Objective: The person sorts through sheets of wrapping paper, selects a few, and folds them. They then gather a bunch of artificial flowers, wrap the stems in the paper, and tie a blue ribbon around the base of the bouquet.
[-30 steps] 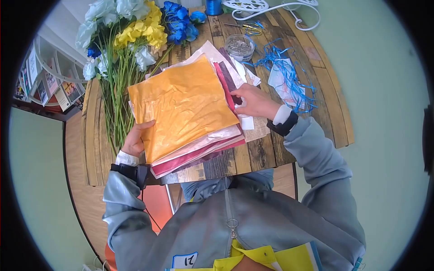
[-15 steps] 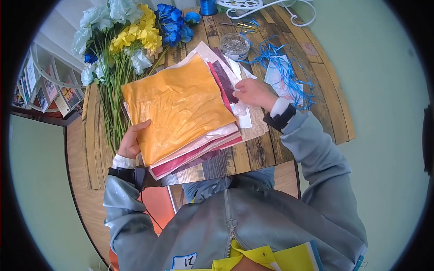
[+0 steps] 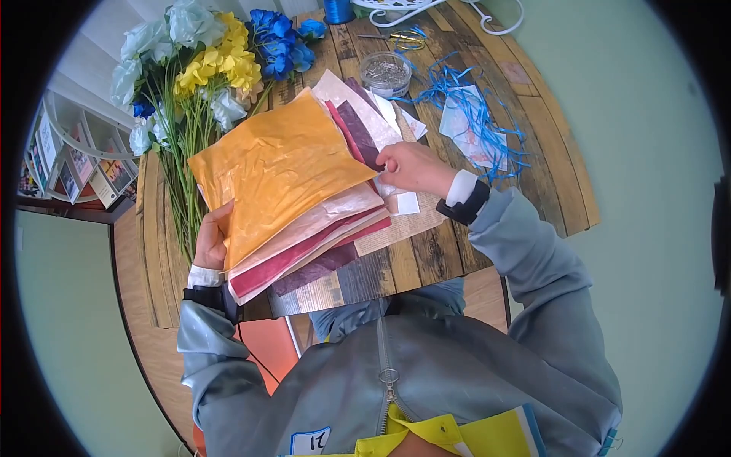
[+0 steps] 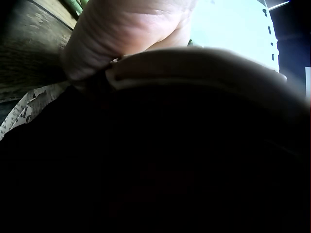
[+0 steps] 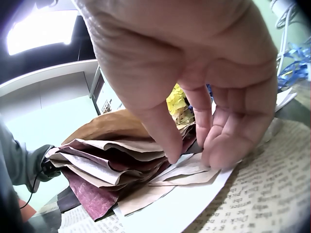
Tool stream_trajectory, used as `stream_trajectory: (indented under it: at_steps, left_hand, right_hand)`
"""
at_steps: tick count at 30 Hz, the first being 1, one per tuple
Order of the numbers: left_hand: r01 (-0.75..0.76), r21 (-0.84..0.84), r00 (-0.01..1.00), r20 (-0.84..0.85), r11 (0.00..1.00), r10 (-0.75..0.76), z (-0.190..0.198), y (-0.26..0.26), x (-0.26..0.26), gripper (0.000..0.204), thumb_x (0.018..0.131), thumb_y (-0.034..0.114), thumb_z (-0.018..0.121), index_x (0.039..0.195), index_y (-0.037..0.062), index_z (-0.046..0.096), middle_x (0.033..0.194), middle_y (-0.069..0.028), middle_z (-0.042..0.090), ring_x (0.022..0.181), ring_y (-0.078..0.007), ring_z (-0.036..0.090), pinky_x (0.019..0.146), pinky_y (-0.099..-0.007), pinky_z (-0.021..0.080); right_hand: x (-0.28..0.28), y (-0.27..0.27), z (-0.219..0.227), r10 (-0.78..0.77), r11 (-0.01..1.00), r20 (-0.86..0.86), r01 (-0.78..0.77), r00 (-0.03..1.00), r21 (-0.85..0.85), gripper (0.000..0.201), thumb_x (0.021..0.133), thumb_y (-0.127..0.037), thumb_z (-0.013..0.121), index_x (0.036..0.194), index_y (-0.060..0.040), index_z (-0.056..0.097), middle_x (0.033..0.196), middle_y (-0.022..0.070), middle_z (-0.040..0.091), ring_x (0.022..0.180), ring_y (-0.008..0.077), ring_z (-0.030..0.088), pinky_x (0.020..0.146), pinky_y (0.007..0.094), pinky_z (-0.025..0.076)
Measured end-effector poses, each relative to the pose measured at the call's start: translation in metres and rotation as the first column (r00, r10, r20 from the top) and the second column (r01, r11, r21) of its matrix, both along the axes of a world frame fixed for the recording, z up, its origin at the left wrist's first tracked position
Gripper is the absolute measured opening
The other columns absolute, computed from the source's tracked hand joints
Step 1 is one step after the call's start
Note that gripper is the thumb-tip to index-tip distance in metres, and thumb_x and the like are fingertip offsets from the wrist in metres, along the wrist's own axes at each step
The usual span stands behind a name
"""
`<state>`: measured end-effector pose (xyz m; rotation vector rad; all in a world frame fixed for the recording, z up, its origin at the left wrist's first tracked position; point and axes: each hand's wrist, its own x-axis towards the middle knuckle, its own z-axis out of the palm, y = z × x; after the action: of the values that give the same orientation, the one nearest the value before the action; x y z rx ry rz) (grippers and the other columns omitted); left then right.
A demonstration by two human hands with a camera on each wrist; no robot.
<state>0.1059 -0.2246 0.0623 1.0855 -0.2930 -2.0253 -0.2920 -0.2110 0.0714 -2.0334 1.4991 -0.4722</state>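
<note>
A stack of coloured wrapping paper (image 3: 283, 148), orange sheet on top with pale pink, crimson and dark purple beneath, tilts over the table. My left hand (image 3: 212, 238) grips its left edge, thumb over the orange sheet; in the left wrist view the palm (image 4: 141, 29) shows above the dark stack, its fingers hidden. At the right side, my right hand (image 3: 417, 167) hovers over the lower sheets. The right wrist view shows its bent fingers and thumb apart, the tips right at the edges of thin pale sheets (image 5: 194, 170).
Printed paper (image 3: 396, 234) lies under the stack on the wooden table (image 3: 552, 183). Artificial flowers (image 3: 217, 65) with long stems lie left. Behind are a clear tub of pins (image 3: 385, 74), scissors (image 3: 407, 39) and a blue ribbon spool (image 3: 337, 11). Tangled blue ribbon (image 3: 487, 126) covers a card.
The upper sheets have shifted left with my left hand, uncovering more purple and pale paper. My right hand has moved slightly left and down from its place half a second ago.
</note>
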Motion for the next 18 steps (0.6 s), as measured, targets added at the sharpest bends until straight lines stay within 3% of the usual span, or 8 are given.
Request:
stream_trajectory:
  at_steps: [5,7,11,14,18]
  left_hand:
    - [0.007,0.017,0.999,0.036,1.0,-0.008,0.003,0.003,0.003,0.04,0.086,0.008,0.055,0.123,-0.0023,0.046,0.117,-0.0173,0.057,0.102,-0.0299,0.06,0.09,-0.0418,0.05]
    - [0.004,-0.001,0.997,0.072,1.0,-0.004,0.002,0.004,0.003,0.039,0.086,0.009,0.055,0.122,-0.0022,0.046,0.115,-0.017,0.058,0.101,-0.0295,0.06,0.089,-0.0415,0.05]
    - [0.004,-0.007,0.995,0.103,1.0,-0.003,-0.001,0.005,0.005,0.04,0.085,0.009,0.056,0.122,-0.0022,0.046,0.114,-0.0164,0.058,0.1,-0.0291,0.06,0.088,-0.0408,0.05]
    - [0.008,-0.028,0.992,0.129,1.0,-0.004,-0.002,0.004,0.006,0.04,0.084,0.009,0.057,0.121,-0.0022,0.046,0.113,-0.0158,0.059,0.099,-0.0287,0.061,0.088,-0.0399,0.051]
    - [0.013,-0.025,0.992,0.124,1.0,-0.009,0.004,0.009,0.0,0.038,0.084,0.009,0.058,0.12,-0.0017,0.048,0.112,-0.0148,0.059,0.098,-0.0273,0.061,0.087,-0.0386,0.051]
  right_hand:
    - [0.012,0.002,-0.011,-0.063,0.988,-0.091,0.049,0.994,-0.148,0.024,0.071,-0.025,0.07,0.084,-0.0071,0.064,0.089,0.0124,0.063,0.086,0.0313,0.061,0.073,0.0409,0.047]
    - [0.014,0.0,-0.007,-0.02,1.0,-0.169,0.019,0.985,-0.009,0.021,0.072,-0.025,0.068,0.079,-0.0069,0.063,0.088,0.0131,0.063,0.085,0.0306,0.061,0.073,0.0411,0.047]
    - [0.013,-0.005,-0.005,0.01,0.992,-0.156,0.011,0.988,0.13,0.019,0.072,-0.024,0.067,0.079,-0.0063,0.064,0.086,0.0138,0.064,0.085,0.0305,0.061,0.072,0.04,0.048]
    - [0.002,-0.01,-0.006,0.009,0.989,-0.02,-0.006,1.0,0.145,0.018,0.073,-0.023,0.066,0.079,-0.0053,0.065,0.082,0.0127,0.064,0.078,0.0276,0.063,0.07,0.0378,0.049]
    - [-0.039,-0.015,0.012,-0.232,0.924,0.341,0.096,0.911,0.37,0.02,0.081,-0.02,0.064,0.087,-0.0006,0.062,0.073,0.0083,0.064,0.057,0.0141,0.062,0.049,0.0267,0.049]
